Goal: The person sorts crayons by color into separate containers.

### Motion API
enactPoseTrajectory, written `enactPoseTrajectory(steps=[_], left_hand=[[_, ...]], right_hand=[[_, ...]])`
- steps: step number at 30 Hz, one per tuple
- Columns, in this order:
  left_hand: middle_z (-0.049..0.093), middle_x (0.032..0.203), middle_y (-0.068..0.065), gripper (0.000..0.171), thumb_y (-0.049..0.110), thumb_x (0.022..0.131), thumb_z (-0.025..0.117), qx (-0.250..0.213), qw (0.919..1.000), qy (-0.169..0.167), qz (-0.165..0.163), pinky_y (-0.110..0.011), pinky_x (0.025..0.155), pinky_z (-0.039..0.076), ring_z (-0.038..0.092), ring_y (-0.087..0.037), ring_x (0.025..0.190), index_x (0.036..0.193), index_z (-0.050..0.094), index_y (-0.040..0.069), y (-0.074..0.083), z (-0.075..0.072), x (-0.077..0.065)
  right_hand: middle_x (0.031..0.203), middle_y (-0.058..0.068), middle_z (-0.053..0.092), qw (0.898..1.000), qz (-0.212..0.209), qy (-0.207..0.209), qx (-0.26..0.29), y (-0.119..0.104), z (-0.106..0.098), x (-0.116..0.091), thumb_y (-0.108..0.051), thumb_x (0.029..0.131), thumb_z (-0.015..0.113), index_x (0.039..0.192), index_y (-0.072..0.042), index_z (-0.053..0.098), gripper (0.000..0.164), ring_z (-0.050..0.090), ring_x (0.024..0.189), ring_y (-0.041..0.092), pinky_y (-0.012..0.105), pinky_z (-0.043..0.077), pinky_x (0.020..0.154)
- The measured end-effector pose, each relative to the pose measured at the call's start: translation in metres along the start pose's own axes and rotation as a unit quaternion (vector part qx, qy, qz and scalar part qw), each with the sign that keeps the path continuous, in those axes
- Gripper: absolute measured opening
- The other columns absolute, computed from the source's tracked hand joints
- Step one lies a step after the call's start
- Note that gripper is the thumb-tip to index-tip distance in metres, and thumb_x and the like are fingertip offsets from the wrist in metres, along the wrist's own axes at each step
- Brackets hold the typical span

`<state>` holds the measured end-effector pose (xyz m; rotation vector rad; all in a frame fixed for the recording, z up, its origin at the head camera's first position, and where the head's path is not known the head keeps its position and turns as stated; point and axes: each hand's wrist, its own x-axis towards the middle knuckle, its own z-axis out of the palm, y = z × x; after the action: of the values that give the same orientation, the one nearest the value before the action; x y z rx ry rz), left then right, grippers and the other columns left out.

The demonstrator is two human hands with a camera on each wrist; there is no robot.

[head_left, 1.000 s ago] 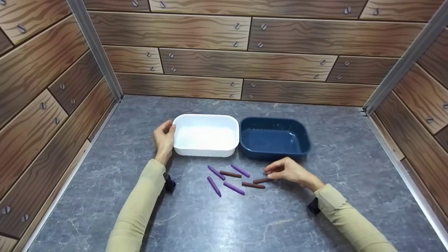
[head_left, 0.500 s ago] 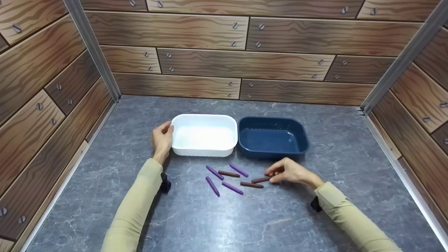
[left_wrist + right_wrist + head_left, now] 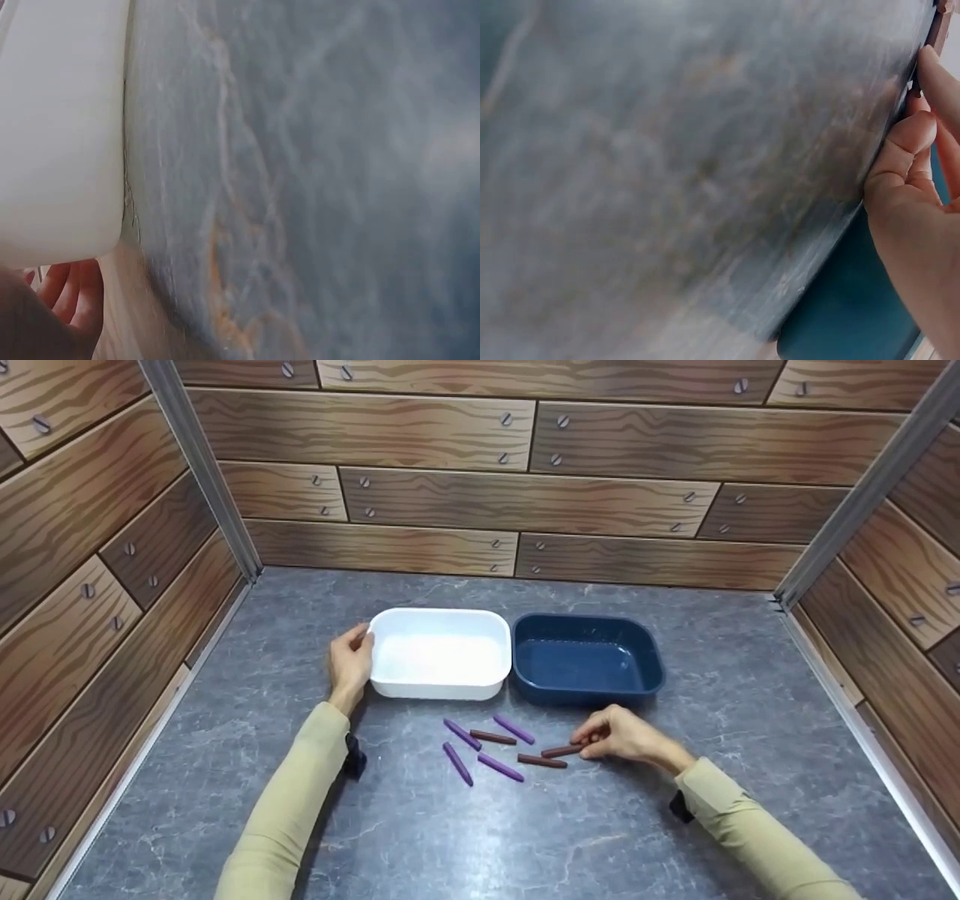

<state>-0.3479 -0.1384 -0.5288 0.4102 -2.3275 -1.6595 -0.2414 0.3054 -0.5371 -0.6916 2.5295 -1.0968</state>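
Note:
At the left end of the white container [image 3: 441, 690] is my left hand [image 3: 349, 664], thumb at the rim and fingers bent against the outer wall. The left wrist view shows those fingers [image 3: 79, 300] behind the container's end. My right hand [image 3: 626, 736] pinches the right end of a brown crayon [image 3: 561, 751] between thumb and fingertips, low over the table. In the right wrist view the crayon [image 3: 939, 30] shows only partly beside the thumb. Two more brown crayons, one nearer [image 3: 542, 761] and one farther left [image 3: 493, 737], and several purple crayons [image 3: 501, 767] lie loose on the tabletop.
A dark blue container [image 3: 589, 694] stands right beside the white one, just behind my right hand. Nothing shows inside either container. The grey marbled table [image 3: 450, 847] is bounded by wood-patterned walls [image 3: 420, 495] at the back and sides.
My right hand has shifted slightly toward me, its thumb and fingertips now at the crayon's end. The crayons, the containers and my left hand have stayed put.

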Motion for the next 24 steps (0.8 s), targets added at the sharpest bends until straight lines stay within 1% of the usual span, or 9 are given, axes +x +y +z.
enactPoseTrajectory(steps=[3,7,11,14,19,22,24], left_hand=[[0.067,0.122,-0.011,0.035,0.024,0.099,0.057,0.006,1.0000,-0.002,0.000,-0.038,0.094,0.049,0.061,-0.025,0.111,0.132,0.063,0.015,0.0007,-0.0005,0.0001],[0.066,0.122,-0.011,0.036,0.025,0.099,0.057,0.010,0.9999,-0.005,0.000,-0.038,0.093,0.049,0.061,-0.025,0.110,0.133,0.062,0.015,0.0000,-0.0004,0.0001],[0.065,0.124,-0.011,0.036,0.025,0.100,0.056,0.003,0.9999,-0.009,-0.010,-0.039,0.093,0.050,0.060,-0.025,0.112,0.135,0.061,0.015,-0.0025,-0.0013,-0.0014],[0.064,0.127,-0.010,0.037,0.025,0.100,0.055,-0.001,0.9997,-0.011,-0.020,-0.039,0.095,0.049,0.060,-0.025,0.115,0.135,0.060,0.014,-0.0048,-0.0021,-0.0030],[0.064,0.128,-0.011,0.036,0.023,0.100,0.055,-0.003,0.9995,-0.011,-0.029,-0.038,0.096,0.049,0.059,-0.025,0.115,0.134,0.061,0.013,-0.0055,-0.0005,-0.0029],[0.064,0.127,-0.011,0.036,0.023,0.100,0.056,-0.007,0.9996,-0.009,-0.027,-0.038,0.096,0.049,0.059,-0.025,0.115,0.134,0.061,0.013,-0.0030,0.0011,-0.0001],[0.063,0.128,-0.010,0.036,0.023,0.100,0.056,-0.011,0.9996,-0.009,-0.026,-0.038,0.096,0.049,0.059,-0.025,0.116,0.134,0.061,0.013,-0.0008,0.0017,0.0023]], right_hand=[[0.079,0.008,0.069,1.000,-0.005,0.003,-0.003,-0.0011,-0.0001,0.0007,-0.014,0.075,0.084,0.095,-0.009,0.079,0.021,0.054,0.069,0.004,0.017,0.045,0.061],[0.080,0.009,0.070,1.000,-0.002,0.008,-0.003,-0.0031,0.0000,-0.0002,-0.013,0.075,0.083,0.094,-0.008,0.079,0.020,0.054,0.069,0.005,0.017,0.044,0.060],[0.083,0.011,0.070,1.000,0.002,0.010,0.002,-0.0047,0.0010,-0.0015,-0.014,0.077,0.082,0.095,-0.007,0.079,0.019,0.054,0.070,0.006,0.017,0.043,0.060],[0.082,0.008,0.071,1.000,0.004,0.002,0.006,-0.0045,0.0012,-0.0018,-0.015,0.079,0.081,0.095,-0.008,0.079,0.018,0.054,0.069,0.005,0.017,0.043,0.059],[0.082,0.004,0.071,1.000,0.023,-0.008,0.019,-0.0011,0.0000,-0.0014,-0.016,0.083,0.078,0.096,-0.010,0.079,0.014,0.054,0.067,0.004,0.018,0.043,0.058],[0.086,0.003,0.071,0.999,0.042,0.005,0.030,-0.0011,-0.0021,-0.0007,-0.017,0.084,0.077,0.096,-0.011,0.079,0.014,0.054,0.070,0.005,0.019,0.044,0.060],[0.089,0.005,0.072,0.998,0.052,0.013,0.039,-0.0018,-0.0036,0.0002,-0.017,0.084,0.077,0.096,-0.011,0.078,0.014,0.054,0.072,0.007,0.019,0.044,0.061]])
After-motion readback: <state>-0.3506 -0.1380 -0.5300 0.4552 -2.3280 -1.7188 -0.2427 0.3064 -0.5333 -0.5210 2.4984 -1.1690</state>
